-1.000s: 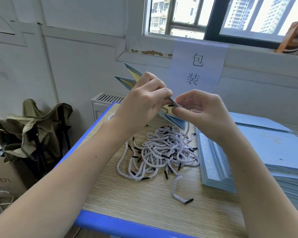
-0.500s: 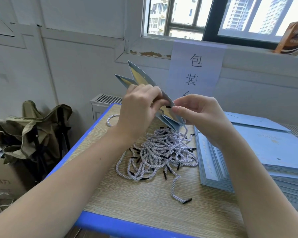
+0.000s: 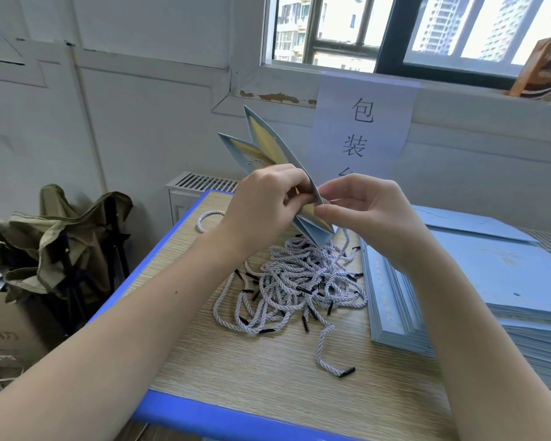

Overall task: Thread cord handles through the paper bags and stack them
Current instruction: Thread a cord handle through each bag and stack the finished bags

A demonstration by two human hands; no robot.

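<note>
Paper bag (image 3: 269, 144) angled up-left

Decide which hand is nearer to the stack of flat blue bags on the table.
Right. The right hand is raised just beyond the stack of flat blue bags' left edge; the left hand grips the paper bag farther left, above the cords.

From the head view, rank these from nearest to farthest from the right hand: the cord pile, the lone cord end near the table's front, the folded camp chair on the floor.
From the right hand:
1. Cord pile, just below it on the table.
2. Lone cord end, toward the table's front edge.
3. Folded camp chair, far left, off the table.
</note>
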